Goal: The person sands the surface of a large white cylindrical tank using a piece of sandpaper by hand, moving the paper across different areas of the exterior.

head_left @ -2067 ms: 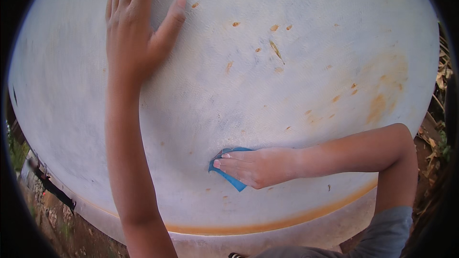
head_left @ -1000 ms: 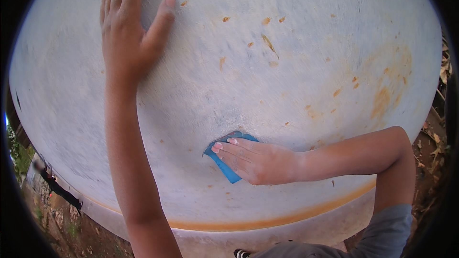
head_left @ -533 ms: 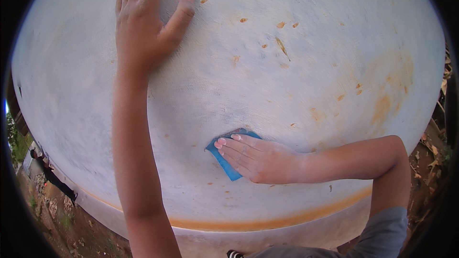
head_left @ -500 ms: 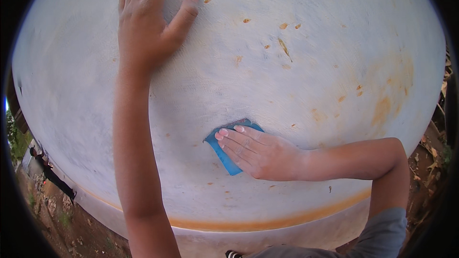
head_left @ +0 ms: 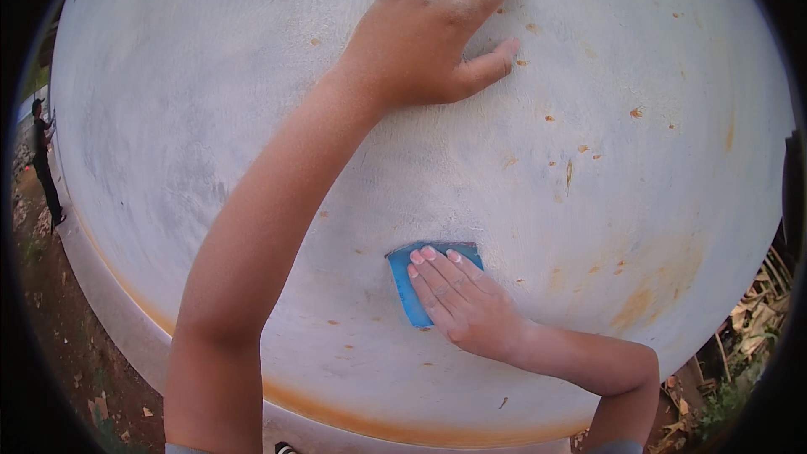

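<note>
A large, pale grey-white painted surface (head_left: 252,101) fills nearly the whole view, bulging like a dome because of the wide lens. It looks chalky and matte, with faint grey smudges on its left part and many small rust-orange specks (head_left: 580,151) scattered over the right part. A wider orange-brown stain (head_left: 630,307) marks the lower right, and an orange band (head_left: 353,416) runs along the lower edge.

The left hand (head_left: 433,29) lies open and flat near the top of the surface, fingers spread and pointing up and to the right, thumb out to the side; it holds nothing. Its bare forearm crosses the middle of the view from the lower left.

The right hand (head_left: 462,303) is flat too, fingers straight and together, pressing a small blue rectangular piece of abrasive sheet or cloth (head_left: 408,286) against the lower middle of the surface. The fingers cover much of the piece; its left side and upper edge show past them. No fingers curl around it.

At the far left edge stands a small, distant person in dark clothes (head_left: 44,160) on reddish bare soil (head_left: 50,319). Dry leaves and twigs (head_left: 756,311) lie at the lower right.
</note>
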